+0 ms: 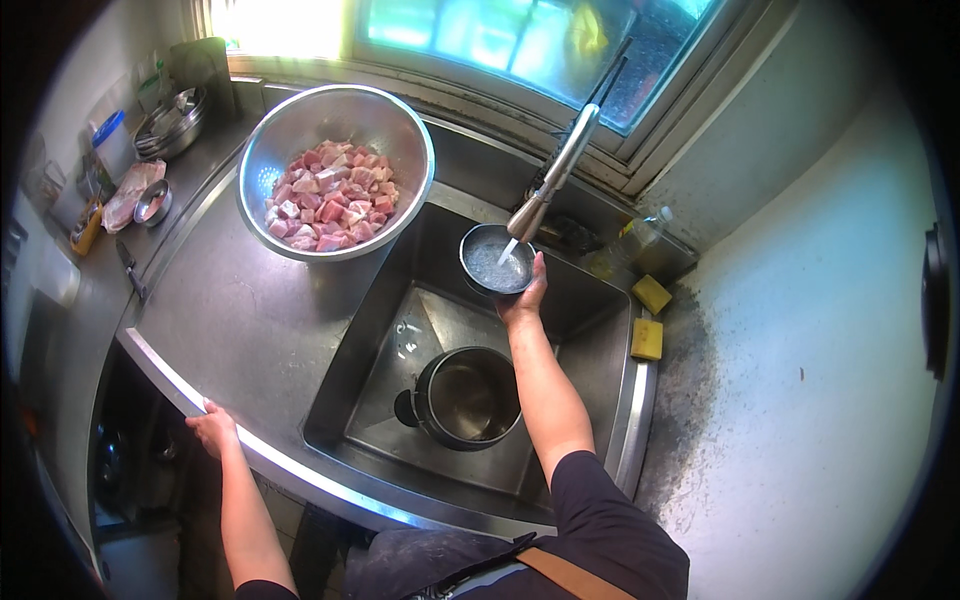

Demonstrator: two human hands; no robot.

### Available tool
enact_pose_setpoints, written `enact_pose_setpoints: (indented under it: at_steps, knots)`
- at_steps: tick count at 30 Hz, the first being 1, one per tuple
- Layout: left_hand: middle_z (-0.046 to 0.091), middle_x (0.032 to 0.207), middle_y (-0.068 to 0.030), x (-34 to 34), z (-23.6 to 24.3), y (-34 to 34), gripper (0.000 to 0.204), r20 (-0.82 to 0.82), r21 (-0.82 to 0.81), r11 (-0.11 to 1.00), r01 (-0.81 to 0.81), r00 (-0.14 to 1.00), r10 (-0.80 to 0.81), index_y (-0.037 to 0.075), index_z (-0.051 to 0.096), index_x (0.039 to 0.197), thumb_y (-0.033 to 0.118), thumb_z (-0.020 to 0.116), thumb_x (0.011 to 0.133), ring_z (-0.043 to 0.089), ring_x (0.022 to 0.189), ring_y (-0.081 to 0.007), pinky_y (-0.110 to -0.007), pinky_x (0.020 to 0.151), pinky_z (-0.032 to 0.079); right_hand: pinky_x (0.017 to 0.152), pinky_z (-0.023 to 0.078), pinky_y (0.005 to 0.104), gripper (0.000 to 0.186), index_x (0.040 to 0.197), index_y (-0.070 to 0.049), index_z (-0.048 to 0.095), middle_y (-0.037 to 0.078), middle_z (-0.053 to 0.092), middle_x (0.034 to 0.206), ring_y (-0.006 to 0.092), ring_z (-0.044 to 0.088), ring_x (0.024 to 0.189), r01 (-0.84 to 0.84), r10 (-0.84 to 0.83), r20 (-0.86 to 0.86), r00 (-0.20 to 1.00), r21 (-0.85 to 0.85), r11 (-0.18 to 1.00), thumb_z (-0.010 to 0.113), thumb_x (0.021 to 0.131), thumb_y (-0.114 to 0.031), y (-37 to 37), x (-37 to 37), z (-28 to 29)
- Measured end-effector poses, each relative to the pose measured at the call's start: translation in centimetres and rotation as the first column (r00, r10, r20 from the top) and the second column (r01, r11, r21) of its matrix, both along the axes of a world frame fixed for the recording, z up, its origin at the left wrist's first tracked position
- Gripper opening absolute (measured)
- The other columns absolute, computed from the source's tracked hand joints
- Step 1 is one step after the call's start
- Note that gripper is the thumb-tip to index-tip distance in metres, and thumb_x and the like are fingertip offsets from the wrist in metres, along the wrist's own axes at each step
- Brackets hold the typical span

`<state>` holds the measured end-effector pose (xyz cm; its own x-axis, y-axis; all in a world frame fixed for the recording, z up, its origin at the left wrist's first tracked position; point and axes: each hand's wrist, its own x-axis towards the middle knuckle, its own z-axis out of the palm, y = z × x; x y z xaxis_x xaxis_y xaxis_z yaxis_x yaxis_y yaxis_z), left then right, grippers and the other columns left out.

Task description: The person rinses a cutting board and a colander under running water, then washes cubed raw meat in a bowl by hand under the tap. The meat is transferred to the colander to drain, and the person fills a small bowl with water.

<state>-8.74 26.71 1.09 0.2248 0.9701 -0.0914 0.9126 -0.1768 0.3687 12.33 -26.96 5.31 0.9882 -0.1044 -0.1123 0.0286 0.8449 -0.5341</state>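
Observation:
My right hand (525, 300) grips a small round metal bowl (483, 262) from its near right side. A stream of water runs into the bowl from the faucet (545, 195) right above it, and water stands inside. Below, in the sink (385, 400), sits a dark metal pot (470, 398) with a black handle. My left hand (213, 428) is closed over the counter's front edge (165, 372), its fingers partly hidden. A big metal colander (405, 215) holding cubes of raw pink meat (335, 197) stands on the drainboard left of the sink.
Two yellow sponges (647, 339) lie on the right rim, near a clear plastic bottle (650, 228). At the far left are stacked metal bowls (178, 130), a blue-lidded container (113, 140), a small metal dish (152, 203) and a knife (130, 268). A wall bounds the right side.

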Motion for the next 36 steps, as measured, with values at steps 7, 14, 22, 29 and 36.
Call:
enact_pose_setpoints:
  at_steps: [7,14,22,29,36]
  knots:
    - [0.057,0.115,-0.0288,0.0,-1.8,1.6,0.060,-0.035,0.005,1.000,-0.008,0.999,0.008,-0.003,0.034,0.126,0.047,0.043,0.094,0.059,0.106,-0.0427,-0.050,0.089,0.048,0.101,0.041,0.0466,0.066,0.125,-0.005,0.052,0.013,0.058,0.124,0.0316,0.054,0.114,0.007,-0.007,-0.020,1.000,0.012,1.000,0.047,0.088,-0.059,-0.1,0.1,-0.2]
    - [0.057,0.115,-0.0291,0.0,-0.7,0.8,0.060,-0.032,0.005,1.000,-0.006,0.999,0.006,-0.003,0.035,0.126,0.047,0.043,0.094,0.059,0.106,-0.0424,-0.050,0.089,0.049,0.098,0.042,0.0450,0.063,0.121,-0.004,0.055,0.012,0.060,0.118,0.0293,0.056,0.110,0.019,-0.019,-0.037,0.999,0.013,1.000,0.047,0.089,-0.057,0.4,-0.4,0.7]
    - [0.057,0.114,-0.0302,0.1,-0.4,0.4,0.061,-0.031,-0.006,1.000,0.002,1.000,-0.002,-0.004,0.034,0.124,0.048,0.043,0.094,0.059,0.106,-0.0423,-0.049,0.088,0.049,0.099,0.042,0.0450,0.062,0.122,-0.004,0.055,0.013,0.060,0.120,0.0294,0.056,0.112,0.015,-0.014,-0.025,1.000,0.038,0.999,0.047,0.089,-0.056,0.3,-0.6,0.7]
    - [0.057,0.114,-0.0300,0.1,-0.9,0.8,0.060,-0.039,0.012,1.000,0.000,0.999,0.001,-0.004,0.034,0.124,0.048,0.042,0.095,0.060,0.105,-0.0430,-0.050,0.088,0.050,0.098,0.043,0.0451,0.061,0.122,-0.004,0.055,0.013,0.060,0.119,0.0294,0.056,0.110,0.025,-0.024,-0.024,0.999,0.024,0.999,0.047,0.089,-0.055,0.2,-0.5,0.4]
    - [0.057,0.115,-0.0288,0.1,-1.1,1.0,0.062,-0.031,0.006,1.000,-0.007,1.000,0.008,-0.003,0.034,0.126,0.050,0.042,0.094,0.059,0.106,-0.0434,-0.051,0.088,0.049,0.097,0.044,0.0445,0.057,0.120,-0.005,0.056,0.012,0.061,0.117,0.0294,0.057,0.109,0.011,-0.011,-0.009,1.000,0.015,1.000,0.053,0.085,-0.050,0.0,-1.4,1.0]
